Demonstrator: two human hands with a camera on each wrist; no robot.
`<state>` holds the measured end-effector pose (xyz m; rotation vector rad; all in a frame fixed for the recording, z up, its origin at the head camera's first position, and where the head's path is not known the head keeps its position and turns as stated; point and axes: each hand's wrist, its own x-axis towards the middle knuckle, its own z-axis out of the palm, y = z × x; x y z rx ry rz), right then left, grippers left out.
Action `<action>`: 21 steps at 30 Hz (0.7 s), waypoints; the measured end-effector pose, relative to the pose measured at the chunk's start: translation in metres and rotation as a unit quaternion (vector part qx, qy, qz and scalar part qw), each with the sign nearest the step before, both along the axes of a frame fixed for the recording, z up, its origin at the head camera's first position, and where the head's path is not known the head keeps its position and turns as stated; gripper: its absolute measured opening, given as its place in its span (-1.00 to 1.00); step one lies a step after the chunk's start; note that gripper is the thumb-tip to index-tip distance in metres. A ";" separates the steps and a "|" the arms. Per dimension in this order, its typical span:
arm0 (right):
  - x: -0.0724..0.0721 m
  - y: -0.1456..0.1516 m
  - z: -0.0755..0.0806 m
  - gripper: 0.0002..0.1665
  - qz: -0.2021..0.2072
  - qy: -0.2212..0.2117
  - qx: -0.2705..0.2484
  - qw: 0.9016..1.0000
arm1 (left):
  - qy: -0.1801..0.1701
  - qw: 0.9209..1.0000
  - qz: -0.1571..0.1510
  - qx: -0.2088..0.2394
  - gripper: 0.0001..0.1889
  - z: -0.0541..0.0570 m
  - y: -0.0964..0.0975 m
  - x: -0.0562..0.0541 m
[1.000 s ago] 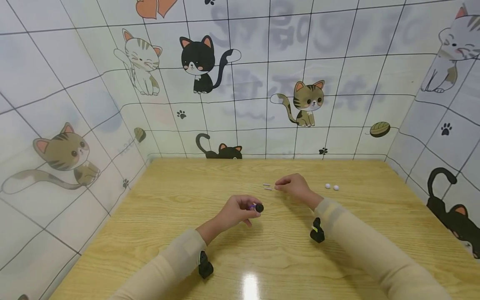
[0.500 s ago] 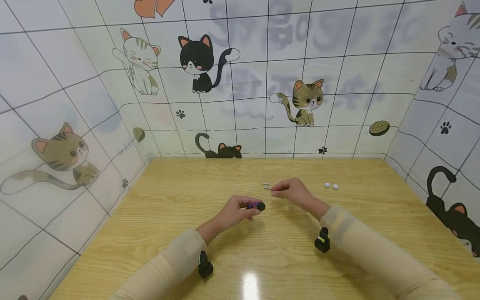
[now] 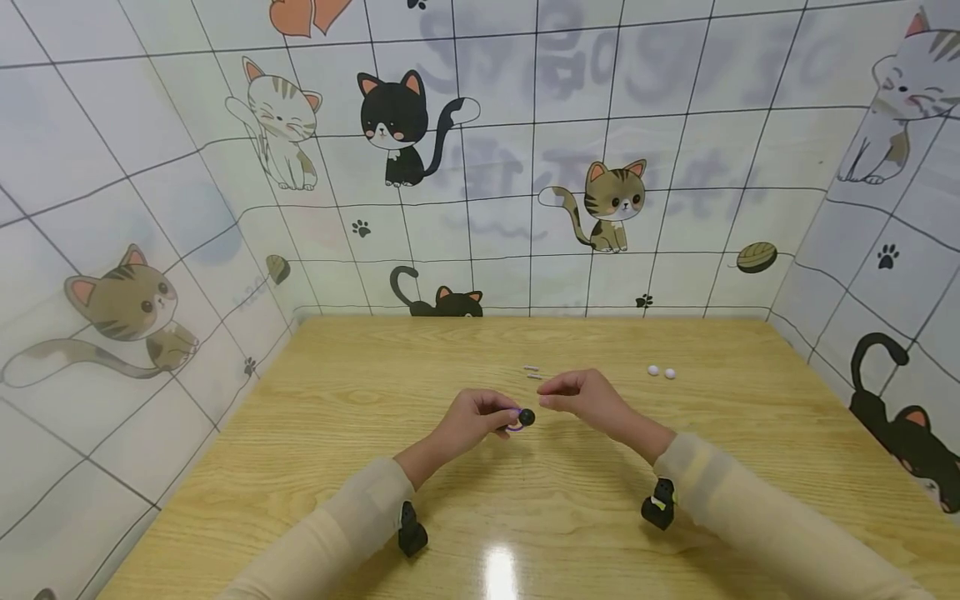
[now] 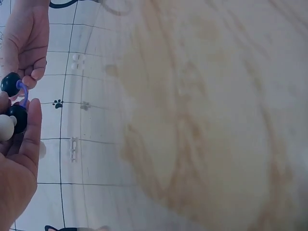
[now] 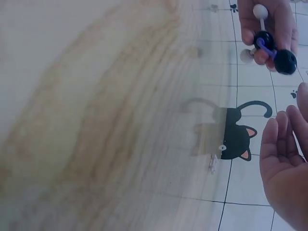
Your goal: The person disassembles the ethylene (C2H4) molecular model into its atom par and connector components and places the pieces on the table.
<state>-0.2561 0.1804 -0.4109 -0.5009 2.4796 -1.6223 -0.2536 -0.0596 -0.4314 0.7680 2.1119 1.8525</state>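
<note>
My left hand (image 3: 467, 421) grips a small ball-and-stick molecular model between thumb and fingers. The model has two black balls, one (image 5: 285, 61) sticking out past the fingertips and the other (image 5: 263, 40) held in the hand. A curved purple link (image 4: 24, 94) joins them. White balls, such as this one (image 5: 260, 11), are attached to the held black ball. Just right of the protruding ball, my right hand (image 3: 592, 398) hovers with fingers loosely bent and nothing visible in them. In the right wrist view its fingers (image 5: 271, 139) point toward the model.
Two short pale rods (image 3: 533, 372) lie on the wooden table (image 3: 375, 358) behind the hands. Two white balls (image 3: 662, 372) sit farther right. Cat-printed sheeting (image 3: 510, 167) stands around the back and sides. A small black camera is worn at each wrist.
My right hand has come back from beside the rods toward me, closer to the model. The left hand has turned the model slightly, so its purple loop shows below the fingers.
</note>
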 end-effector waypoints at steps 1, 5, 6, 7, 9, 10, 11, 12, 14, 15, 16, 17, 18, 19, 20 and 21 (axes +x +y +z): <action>0.002 -0.001 0.000 -0.58 0.008 0.005 -0.009 1.000 | 0.001 1.000 0.003 0.004 -0.84 0.000 0.001 0.000; 0.009 -0.004 -0.003 -0.54 0.033 0.011 -0.038 0.999 | 0.003 1.000 0.018 0.015 -0.86 0.000 0.003 0.001; 0.010 -0.006 -0.004 -0.54 0.038 0.011 -0.043 0.998 | 0.004 1.000 0.021 0.016 -0.86 -0.001 0.004 0.001; 0.011 -0.007 -0.005 -0.56 0.041 0.009 -0.048 0.998 | 0.006 1.000 0.023 0.016 -0.86 -0.001 0.004 0.001; 0.013 -0.011 -0.006 -0.58 0.050 0.010 -0.055 0.997 | 0.010 0.999 0.027 0.016 -0.86 -0.001 0.005 0.001; 0.014 -0.013 -0.006 -0.60 0.054 0.013 -0.056 0.997 | 0.011 0.999 0.027 0.016 -0.86 -0.001 0.005 0.001; 0.015 -0.014 -0.006 -0.62 0.057 0.016 -0.057 0.997 | 0.012 0.999 0.028 0.017 -0.86 -0.001 0.005 0.002; 0.015 -0.015 -0.006 -0.63 0.058 0.017 -0.057 0.997 | 0.014 0.999 0.028 0.018 -0.86 0.000 0.005 0.002; 0.016 -0.018 -0.006 -0.66 0.061 0.022 -0.056 0.996 | 0.015 0.999 0.026 0.020 -0.86 0.001 0.006 0.003; 0.017 -0.018 -0.005 -0.66 0.062 0.023 -0.054 0.996 | 0.015 0.999 0.025 0.021 -0.87 0.002 0.006 0.004; 0.017 -0.019 -0.005 -0.67 0.063 0.023 -0.053 0.996 | 0.015 0.999 0.024 0.021 -0.87 0.003 0.006 0.005; 0.018 -0.019 -0.005 -0.67 0.065 0.021 -0.054 0.996 | 0.014 0.999 0.023 0.020 -0.87 0.005 0.006 0.007; 0.018 -0.019 -0.005 -0.67 0.066 0.020 -0.054 0.996 | 0.015 0.999 0.022 0.019 -0.87 0.009 0.006 0.009; 0.019 -0.019 -0.005 -0.67 0.066 0.020 -0.053 0.996 | 0.015 1.000 0.021 0.018 -0.87 0.012 0.006 0.012; 0.020 -0.019 -0.004 -0.66 0.068 0.023 -0.051 0.996 | 0.015 1.000 0.021 0.017 -0.87 0.016 0.006 0.014; 0.020 -0.019 -0.004 -0.66 0.068 0.023 -0.049 0.996 | 0.015 1.000 0.021 0.016 -0.87 0.019 0.006 0.017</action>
